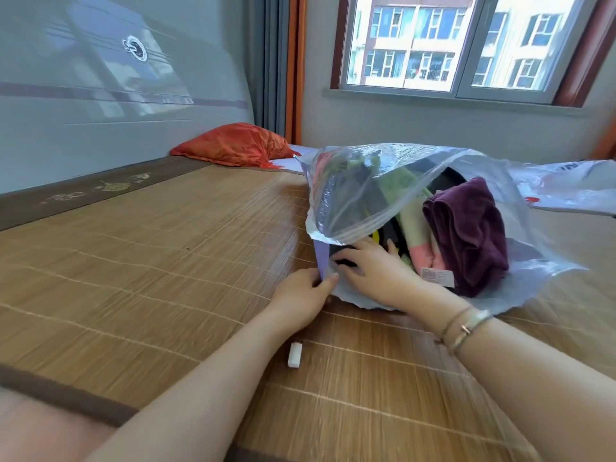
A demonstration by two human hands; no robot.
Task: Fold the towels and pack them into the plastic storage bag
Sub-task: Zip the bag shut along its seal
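Her left hand [301, 293] pinches the bag [353, 195] mouth's near edge while the right hand [373, 265] reaches in, fingers spread on a dark towel [343, 258], so packing looks nearly done on the mat [150, 261]; next, tuck the purple towel [466, 235] fully inside.

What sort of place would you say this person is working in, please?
Most likely a home bedroom: a bed covered by a bamboo mat, a red pillow by the headboard, and a window facing apartment blocks.
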